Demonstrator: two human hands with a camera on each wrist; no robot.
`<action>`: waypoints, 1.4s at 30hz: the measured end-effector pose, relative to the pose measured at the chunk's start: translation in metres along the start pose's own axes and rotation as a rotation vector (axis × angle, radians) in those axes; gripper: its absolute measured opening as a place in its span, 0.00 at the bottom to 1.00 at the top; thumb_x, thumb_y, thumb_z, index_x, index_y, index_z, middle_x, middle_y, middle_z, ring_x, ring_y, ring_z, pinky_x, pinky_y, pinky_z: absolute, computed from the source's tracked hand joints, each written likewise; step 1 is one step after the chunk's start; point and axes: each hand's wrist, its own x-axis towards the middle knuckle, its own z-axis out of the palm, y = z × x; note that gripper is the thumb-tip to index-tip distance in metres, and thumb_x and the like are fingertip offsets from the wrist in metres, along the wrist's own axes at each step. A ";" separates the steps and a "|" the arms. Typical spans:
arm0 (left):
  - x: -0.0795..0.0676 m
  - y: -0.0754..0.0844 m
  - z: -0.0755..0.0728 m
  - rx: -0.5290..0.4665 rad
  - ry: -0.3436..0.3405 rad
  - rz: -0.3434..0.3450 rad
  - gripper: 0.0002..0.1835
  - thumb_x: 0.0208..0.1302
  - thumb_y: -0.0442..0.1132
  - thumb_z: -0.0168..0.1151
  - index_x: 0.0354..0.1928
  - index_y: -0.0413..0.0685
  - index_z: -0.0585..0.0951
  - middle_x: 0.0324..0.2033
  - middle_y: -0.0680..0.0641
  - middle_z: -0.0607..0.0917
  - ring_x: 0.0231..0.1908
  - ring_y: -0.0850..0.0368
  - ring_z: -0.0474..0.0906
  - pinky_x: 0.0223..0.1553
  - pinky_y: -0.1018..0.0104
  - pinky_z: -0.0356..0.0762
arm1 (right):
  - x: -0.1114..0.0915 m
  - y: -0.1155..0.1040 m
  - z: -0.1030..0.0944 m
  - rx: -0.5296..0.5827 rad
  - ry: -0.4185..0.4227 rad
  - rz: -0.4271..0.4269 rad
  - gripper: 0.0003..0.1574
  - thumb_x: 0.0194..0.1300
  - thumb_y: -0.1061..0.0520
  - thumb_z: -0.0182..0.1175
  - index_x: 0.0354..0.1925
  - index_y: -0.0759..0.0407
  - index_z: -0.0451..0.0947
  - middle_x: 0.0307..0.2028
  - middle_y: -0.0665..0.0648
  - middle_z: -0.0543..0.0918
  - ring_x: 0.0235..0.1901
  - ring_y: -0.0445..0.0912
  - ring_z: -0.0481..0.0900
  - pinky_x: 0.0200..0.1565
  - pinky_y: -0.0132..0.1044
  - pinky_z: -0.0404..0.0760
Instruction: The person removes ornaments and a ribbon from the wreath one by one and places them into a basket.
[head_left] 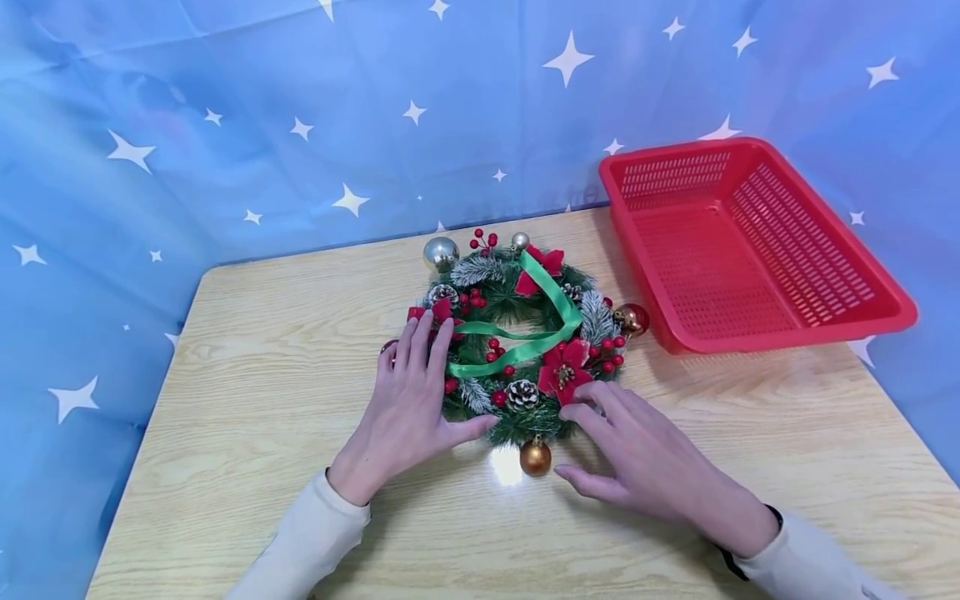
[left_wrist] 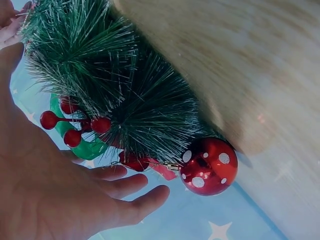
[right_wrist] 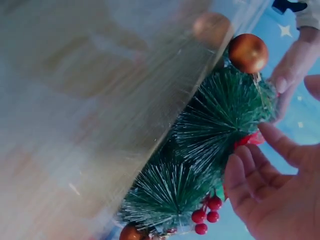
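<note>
Decorated wreath on wooden table, green ribbon across its centre, left hand rests on it at eight o'clock, right hand at four, copper bauble at six, red basket at two.

Wreath left of basket

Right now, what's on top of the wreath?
Green ribbon, red flowers, pinecones, red berries. The left hand covers some of the wreath; what's underneath can't be seen.
</note>
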 end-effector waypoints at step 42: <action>-0.002 0.003 0.005 -0.074 -0.036 -0.050 0.71 0.58 0.83 0.65 0.87 0.41 0.52 0.83 0.31 0.56 0.79 0.27 0.56 0.68 0.26 0.65 | 0.010 -0.048 0.015 0.299 -0.144 0.567 0.18 0.63 0.40 0.81 0.43 0.45 0.87 0.30 0.38 0.77 0.29 0.32 0.71 0.31 0.33 0.74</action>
